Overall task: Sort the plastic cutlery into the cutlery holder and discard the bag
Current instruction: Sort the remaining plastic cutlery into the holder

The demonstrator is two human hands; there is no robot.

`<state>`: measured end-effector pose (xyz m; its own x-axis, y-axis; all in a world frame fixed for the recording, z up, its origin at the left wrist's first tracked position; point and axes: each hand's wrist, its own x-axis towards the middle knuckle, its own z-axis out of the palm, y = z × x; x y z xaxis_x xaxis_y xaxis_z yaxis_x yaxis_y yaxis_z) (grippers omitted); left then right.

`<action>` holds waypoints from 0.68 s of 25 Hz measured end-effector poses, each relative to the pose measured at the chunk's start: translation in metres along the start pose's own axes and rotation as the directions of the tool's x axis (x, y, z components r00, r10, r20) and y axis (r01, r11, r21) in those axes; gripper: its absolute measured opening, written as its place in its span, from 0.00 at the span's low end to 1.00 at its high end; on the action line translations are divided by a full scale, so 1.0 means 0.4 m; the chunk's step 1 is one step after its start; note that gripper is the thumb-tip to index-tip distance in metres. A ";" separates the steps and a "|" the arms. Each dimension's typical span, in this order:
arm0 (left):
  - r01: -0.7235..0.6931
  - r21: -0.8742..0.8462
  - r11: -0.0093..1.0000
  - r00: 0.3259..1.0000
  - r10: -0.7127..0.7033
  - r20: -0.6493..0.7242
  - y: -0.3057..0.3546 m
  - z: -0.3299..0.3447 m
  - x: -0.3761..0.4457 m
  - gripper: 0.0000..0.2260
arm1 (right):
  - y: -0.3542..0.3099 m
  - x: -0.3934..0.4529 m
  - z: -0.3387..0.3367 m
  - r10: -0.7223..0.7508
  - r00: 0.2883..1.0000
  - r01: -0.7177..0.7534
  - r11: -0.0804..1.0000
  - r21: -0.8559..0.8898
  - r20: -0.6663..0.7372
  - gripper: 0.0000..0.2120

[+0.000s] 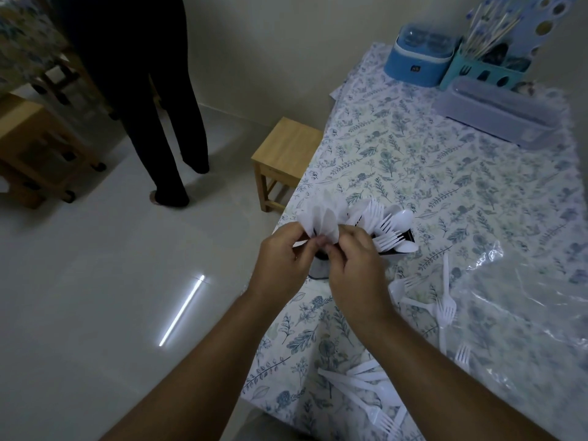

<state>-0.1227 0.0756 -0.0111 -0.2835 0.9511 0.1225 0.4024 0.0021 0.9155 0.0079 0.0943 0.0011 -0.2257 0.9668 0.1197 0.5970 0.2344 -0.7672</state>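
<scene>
— Where's the bundle from the fingers?

— Both my left hand point(284, 253) and right hand point(351, 259) pinch the white knives point(319, 218) at their bases; they fan upward, directly over the cutlery holder point(394, 241), nearer the right.

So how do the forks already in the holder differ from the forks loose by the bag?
The forks in the holder stand bunched with their tines up, inside the dark cutlery holder. The loose forks lie flat and scattered on the floral tablecloth, beside the clear bag. Both sets are white plastic.
</scene>
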 end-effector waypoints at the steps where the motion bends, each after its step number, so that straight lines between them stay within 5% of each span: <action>1: 0.004 0.029 1.000 1.000 -0.005 0.024 -0.002 0.000 -0.001 0.05 | 0.006 -0.001 0.003 0.024 0.999 -0.023 0.999 -0.026 0.036 0.14; 11: -0.017 0.279 0.960 0.988 -0.026 0.149 0.056 -0.012 0.006 0.07 | 0.011 -0.032 -0.015 0.087 0.995 -0.086 0.996 -0.028 0.054 0.26; 17: 0.217 -0.029 0.976 0.975 -0.218 -0.045 0.078 0.002 -0.059 0.19 | -0.004 -0.045 -0.060 0.060 0.998 -0.057 0.991 0.122 -0.019 0.34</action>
<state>-0.1030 0.0536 0.0141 -0.4038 0.9127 -0.0630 0.3055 0.1994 0.9311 0.0294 0.0788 0.0152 -0.1750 0.9808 0.0855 0.5108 0.1647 -0.8438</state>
